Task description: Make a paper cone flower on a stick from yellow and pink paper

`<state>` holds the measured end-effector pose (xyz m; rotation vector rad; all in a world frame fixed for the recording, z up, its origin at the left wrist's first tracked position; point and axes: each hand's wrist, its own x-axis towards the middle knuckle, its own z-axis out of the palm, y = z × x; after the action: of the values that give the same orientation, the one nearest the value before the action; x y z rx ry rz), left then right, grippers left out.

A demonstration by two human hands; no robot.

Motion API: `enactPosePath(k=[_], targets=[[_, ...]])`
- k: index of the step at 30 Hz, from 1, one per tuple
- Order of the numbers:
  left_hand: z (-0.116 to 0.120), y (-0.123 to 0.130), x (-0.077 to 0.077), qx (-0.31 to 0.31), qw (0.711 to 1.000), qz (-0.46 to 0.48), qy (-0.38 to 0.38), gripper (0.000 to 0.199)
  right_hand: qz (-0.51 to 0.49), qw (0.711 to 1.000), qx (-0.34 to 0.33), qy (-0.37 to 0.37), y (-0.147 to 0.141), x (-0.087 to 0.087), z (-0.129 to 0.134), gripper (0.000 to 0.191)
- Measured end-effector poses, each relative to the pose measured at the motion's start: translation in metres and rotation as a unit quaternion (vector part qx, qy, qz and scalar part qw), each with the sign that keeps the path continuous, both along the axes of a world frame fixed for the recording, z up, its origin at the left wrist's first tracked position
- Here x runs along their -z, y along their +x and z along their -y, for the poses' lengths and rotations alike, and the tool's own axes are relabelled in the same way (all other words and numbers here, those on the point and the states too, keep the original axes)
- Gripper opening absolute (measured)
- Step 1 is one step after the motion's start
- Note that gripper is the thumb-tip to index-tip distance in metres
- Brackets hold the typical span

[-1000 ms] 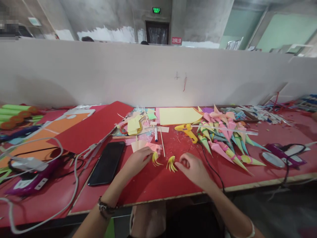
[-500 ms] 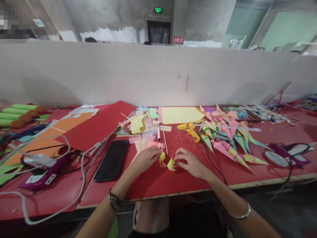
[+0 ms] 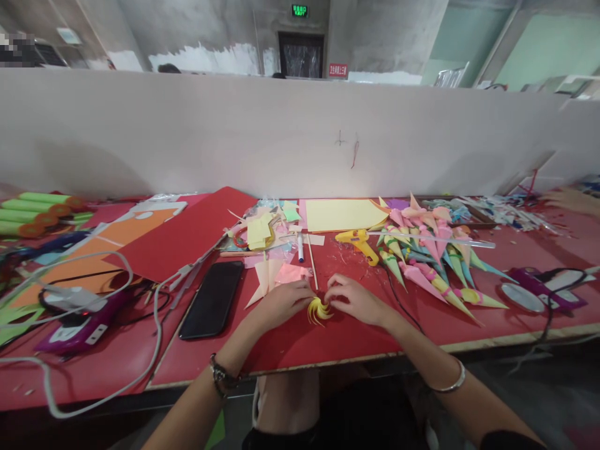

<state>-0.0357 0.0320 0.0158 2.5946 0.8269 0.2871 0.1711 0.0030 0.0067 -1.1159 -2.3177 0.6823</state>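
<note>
A small yellow paper piece with a curled fringe (image 3: 319, 310) is held just above the red tabletop, its strips fanned downward. My left hand (image 3: 289, 301) pinches it from the left with the fingertips. From the right, the fingers of my right hand (image 3: 354, 301) close on its other edge, partly hiding it. Behind my hands lie a pink paper scrap (image 3: 293, 273), a thin wooden stick (image 3: 312, 262) and a white marker with a blue tip (image 3: 300, 247). A yellow glue gun (image 3: 359, 244) rests beyond my right hand.
A black phone (image 3: 212, 300) lies left of my hands. Paper cones (image 3: 434, 275) in several colours are piled at right. Purple power strips (image 3: 89, 328) with cables sit on both sides. Another person's hand (image 3: 572, 200) reaches in at the far right.
The yellow fringe in my left hand and the yellow rolled piece by my right hand, apart before, have come together. My hands are closer. Another person's hand has appeared at the right edge.
</note>
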Motion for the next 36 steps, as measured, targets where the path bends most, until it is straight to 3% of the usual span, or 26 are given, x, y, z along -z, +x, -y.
enactPosePath(k=[5,10,14,17,20,22,26,31,36], targets=[[-0.003,-0.003,0.001,-0.018,1.000,0.006,0.010,0.025,-0.001,1.000,-0.004,0.000,-0.001,0.000,0.001,0.014],[-0.012,-0.012,-0.004,-0.097,0.994,0.041,0.035,0.022,-0.018,1.000,0.017,0.004,0.004,0.001,0.001,0.016],[-0.023,-0.015,-0.014,-0.123,0.989,0.052,0.059,0.021,-0.040,0.986,0.152,0.050,0.029,-0.004,-0.008,0.015],[-0.035,-0.013,-0.024,-0.124,0.988,0.074,0.061,0.020,-0.029,0.945,0.314,0.087,0.055,-0.006,-0.023,0.015],[-0.048,-0.009,-0.032,-0.124,0.984,0.105,0.068,0.021,0.067,0.902,0.404,0.135,0.071,-0.003,-0.041,0.022],[-0.055,-0.006,-0.033,-0.129,0.981,0.128,0.069,0.023,0.104,0.893,0.416,0.136,0.073,0.001,-0.054,0.028],[-0.062,-0.002,-0.023,-0.138,0.973,0.180,0.046,0.030,0.168,0.903,0.387,0.080,0.063,0.008,-0.076,0.020],[-0.060,-0.004,-0.004,-0.178,0.953,0.247,-0.003,0.029,0.137,0.913,0.379,0.071,0.053,0.014,-0.087,0.023],[-0.059,-0.002,0.004,-0.246,0.936,0.250,-0.011,0.031,0.091,0.924,0.361,0.090,0.048,0.008,-0.082,0.033]])
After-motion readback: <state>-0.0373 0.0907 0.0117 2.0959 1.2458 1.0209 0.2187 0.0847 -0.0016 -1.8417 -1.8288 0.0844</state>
